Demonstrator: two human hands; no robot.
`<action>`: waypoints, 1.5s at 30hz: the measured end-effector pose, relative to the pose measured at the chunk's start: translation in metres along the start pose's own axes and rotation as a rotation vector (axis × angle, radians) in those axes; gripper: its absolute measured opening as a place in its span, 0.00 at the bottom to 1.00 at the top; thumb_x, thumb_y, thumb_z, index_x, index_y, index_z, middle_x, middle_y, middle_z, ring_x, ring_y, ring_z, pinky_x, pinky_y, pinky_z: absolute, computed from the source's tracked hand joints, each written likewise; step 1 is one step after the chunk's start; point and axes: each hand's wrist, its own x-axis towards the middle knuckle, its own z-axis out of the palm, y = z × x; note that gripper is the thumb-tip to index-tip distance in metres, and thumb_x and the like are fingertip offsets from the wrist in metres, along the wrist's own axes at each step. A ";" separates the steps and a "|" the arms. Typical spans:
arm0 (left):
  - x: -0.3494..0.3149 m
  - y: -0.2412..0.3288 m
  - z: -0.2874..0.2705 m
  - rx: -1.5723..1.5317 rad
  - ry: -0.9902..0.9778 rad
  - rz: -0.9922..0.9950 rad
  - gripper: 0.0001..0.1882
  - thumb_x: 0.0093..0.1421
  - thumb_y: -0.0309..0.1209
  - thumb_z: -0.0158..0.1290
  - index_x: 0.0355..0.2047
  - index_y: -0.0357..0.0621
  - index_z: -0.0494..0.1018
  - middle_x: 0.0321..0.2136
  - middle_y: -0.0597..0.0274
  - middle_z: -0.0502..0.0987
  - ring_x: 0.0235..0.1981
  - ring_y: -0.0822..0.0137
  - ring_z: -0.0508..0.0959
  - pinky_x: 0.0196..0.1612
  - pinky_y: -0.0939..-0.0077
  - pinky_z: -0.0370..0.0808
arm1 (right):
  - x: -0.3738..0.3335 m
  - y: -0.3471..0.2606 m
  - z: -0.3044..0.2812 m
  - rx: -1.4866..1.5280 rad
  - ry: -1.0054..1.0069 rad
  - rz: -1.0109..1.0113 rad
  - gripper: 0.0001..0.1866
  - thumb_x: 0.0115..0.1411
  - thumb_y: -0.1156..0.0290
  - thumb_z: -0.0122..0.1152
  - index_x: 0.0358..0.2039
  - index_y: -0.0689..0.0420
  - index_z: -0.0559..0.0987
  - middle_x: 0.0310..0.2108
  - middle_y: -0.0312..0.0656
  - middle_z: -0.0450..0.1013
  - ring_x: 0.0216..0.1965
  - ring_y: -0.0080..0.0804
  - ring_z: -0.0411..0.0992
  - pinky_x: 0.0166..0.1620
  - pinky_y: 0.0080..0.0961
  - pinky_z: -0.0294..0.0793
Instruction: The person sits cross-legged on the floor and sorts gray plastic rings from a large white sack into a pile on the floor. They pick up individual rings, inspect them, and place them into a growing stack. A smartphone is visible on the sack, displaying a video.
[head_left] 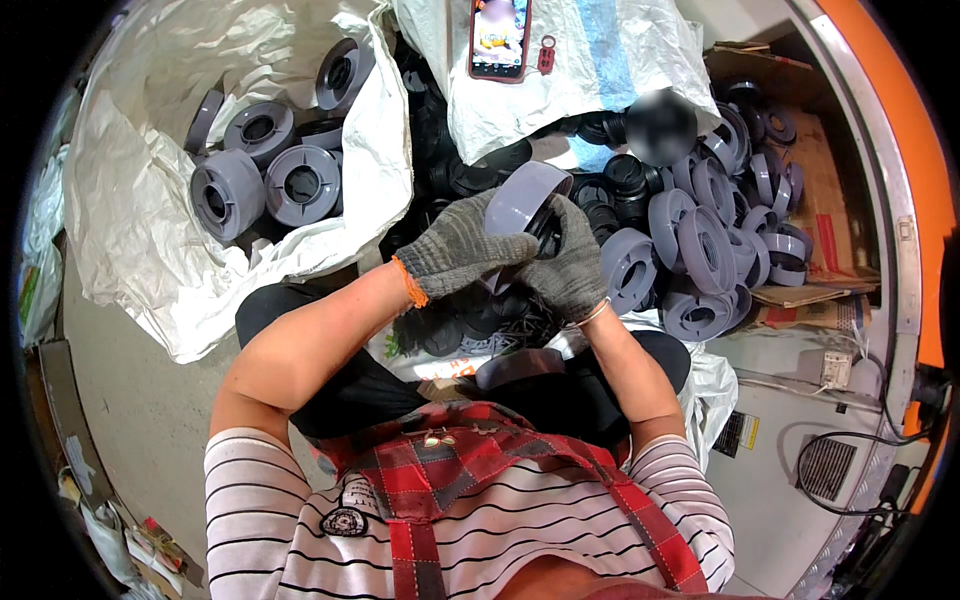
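Red plaid apron [400,462] covers part of my striped shirt [258,500]. My gloved left hand [452,252] grips a grey ring [524,197]; my gloved right hand [570,268] closes around a black part [546,234] against it, seating unclear. Both pieces are between an open white sack [130,165], left, and piled grey rings [707,250], right.

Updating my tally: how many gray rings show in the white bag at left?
6: front-left ring, front-right ring, ring behind them, half-hidden ring beside that, edge-on ring far left, upper-right ring. More may lie hidden.
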 end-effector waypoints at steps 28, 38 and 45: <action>0.001 -0.015 0.003 0.183 0.182 0.288 0.49 0.47 0.48 0.64 0.61 0.33 0.54 0.49 0.43 0.70 0.49 0.58 0.73 0.51 0.70 0.70 | 0.010 -0.005 -0.012 1.238 -0.353 0.583 0.26 0.53 0.69 0.64 0.50 0.64 0.67 0.41 0.42 0.72 0.39 0.26 0.72 0.40 0.22 0.74; 0.001 -0.006 -0.002 0.023 0.128 0.238 0.42 0.49 0.42 0.62 0.60 0.40 0.57 0.46 0.47 0.73 0.45 0.62 0.74 0.50 0.69 0.70 | 0.020 -0.012 -0.008 0.909 -0.328 0.692 0.25 0.62 0.52 0.53 0.48 0.62 0.72 0.34 0.38 0.75 0.34 0.30 0.74 0.40 0.28 0.75; 0.000 -0.007 0.001 0.013 0.098 0.156 0.43 0.48 0.44 0.63 0.60 0.41 0.57 0.45 0.48 0.73 0.44 0.64 0.74 0.49 0.69 0.71 | 0.005 -0.029 -0.010 0.311 -0.075 0.100 0.19 0.62 0.67 0.54 0.51 0.61 0.69 0.43 0.44 0.73 0.42 0.29 0.73 0.45 0.25 0.73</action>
